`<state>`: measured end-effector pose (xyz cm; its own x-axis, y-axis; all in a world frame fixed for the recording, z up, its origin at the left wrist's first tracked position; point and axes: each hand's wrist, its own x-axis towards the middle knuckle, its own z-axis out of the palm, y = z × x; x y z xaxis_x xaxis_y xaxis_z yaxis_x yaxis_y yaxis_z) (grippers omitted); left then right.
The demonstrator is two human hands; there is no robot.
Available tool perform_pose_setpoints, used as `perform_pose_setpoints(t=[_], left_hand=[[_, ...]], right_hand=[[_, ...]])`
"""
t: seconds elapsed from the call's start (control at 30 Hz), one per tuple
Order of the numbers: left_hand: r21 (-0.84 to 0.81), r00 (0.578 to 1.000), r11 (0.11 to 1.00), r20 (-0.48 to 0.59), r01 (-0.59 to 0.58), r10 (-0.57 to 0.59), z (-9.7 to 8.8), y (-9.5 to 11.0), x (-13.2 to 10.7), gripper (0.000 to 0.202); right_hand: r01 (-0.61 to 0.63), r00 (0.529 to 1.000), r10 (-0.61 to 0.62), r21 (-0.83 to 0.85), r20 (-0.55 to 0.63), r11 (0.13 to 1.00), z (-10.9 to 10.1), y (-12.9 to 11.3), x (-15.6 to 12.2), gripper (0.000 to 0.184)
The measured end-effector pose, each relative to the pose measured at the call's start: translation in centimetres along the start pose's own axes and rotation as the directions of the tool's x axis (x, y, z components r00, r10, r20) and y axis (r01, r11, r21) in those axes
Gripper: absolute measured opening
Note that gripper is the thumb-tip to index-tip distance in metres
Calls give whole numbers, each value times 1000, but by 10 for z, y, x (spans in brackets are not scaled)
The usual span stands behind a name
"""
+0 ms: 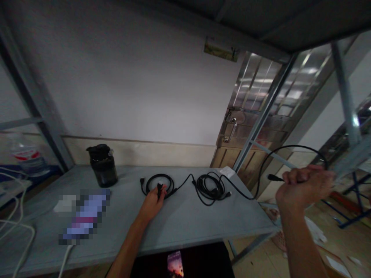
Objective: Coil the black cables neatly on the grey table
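A black cable (210,187) lies across the grey table, with a bundle of several loops at the right and a smaller coil (160,175) at the left. My left hand (151,202) rests low over the smaller coil and pinches a black cable plug (159,190). Raised beyond the table's right edge, my right hand (304,189) is closed around the cable. A black connector (274,177) sticks out of that fist to the left, and the cable arcs above it and back down to the table. Another plug (142,180) lies left of the small coil.
A dark bottle (102,166) stands at the back left of the table (179,227). Nearer lies a blurred purplish object (88,212) with a white cord. A clear water bottle (29,156) is further left. Metal frame posts (266,110) rise at the right, before a door.
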<state>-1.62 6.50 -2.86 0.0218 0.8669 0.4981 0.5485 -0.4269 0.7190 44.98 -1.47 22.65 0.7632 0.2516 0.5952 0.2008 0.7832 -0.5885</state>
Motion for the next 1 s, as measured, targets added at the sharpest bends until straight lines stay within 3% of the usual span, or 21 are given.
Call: perform_pose_setpoints(t=[0.1, 0.2, 0.27, 0.4, 0.53, 0.63, 0.73, 0.8, 0.9, 1.0], left_hand=[[-20, 1000, 1000, -15, 3, -4, -1, 2, 1, 48], [-81, 999, 996, -30, 40, -43, -3, 6, 2, 52], [-159, 995, 984, -43, 87, -95, -5, 8, 2, 56], [-406, 962, 886, -50, 225, -267, -8, 12, 1, 69], [-685, 882, 658, -47, 314, -469, -8, 9, 1, 74], [-779, 843, 532, -10, 331, -539, -7, 2, 3, 75], [-832, 813, 419, 63, 363, -579, -7, -4, 6, 69], [-860, 793, 337, 119, 383, -598, -9, -6, 8, 60], [-878, 762, 238, 192, 415, -618, -13, -6, 8, 48], [-879, 736, 175, 246, 443, -630, -16, -3, 9, 38]], right_hand=[[-117, 977, 100, 81, 188, 990, 32, 4, -50, 46], [-206, 862, 185, -8, 472, 978, 64, 7, -107, 45], [-120, 724, 150, -90, 674, 989, 82, 8, -142, 42], [154, 346, -19, -37, 938, 987, 114, 7, -198, 36], [372, 22, -123, 106, 992, 922, 131, 19, -243, 33], [504, -133, -105, 158, 986, 849, 127, 46, -270, 26], [587, -204, -51, 164, 978, 793, 111, 79, -291, 26], [605, -213, -23, 150, 977, 782, 98, 100, -302, 31], [585, -189, -7, 118, 982, 803, 79, 126, -319, 34], [552, -119, -10, 75, 993, 830, 67, 143, -336, 35]])
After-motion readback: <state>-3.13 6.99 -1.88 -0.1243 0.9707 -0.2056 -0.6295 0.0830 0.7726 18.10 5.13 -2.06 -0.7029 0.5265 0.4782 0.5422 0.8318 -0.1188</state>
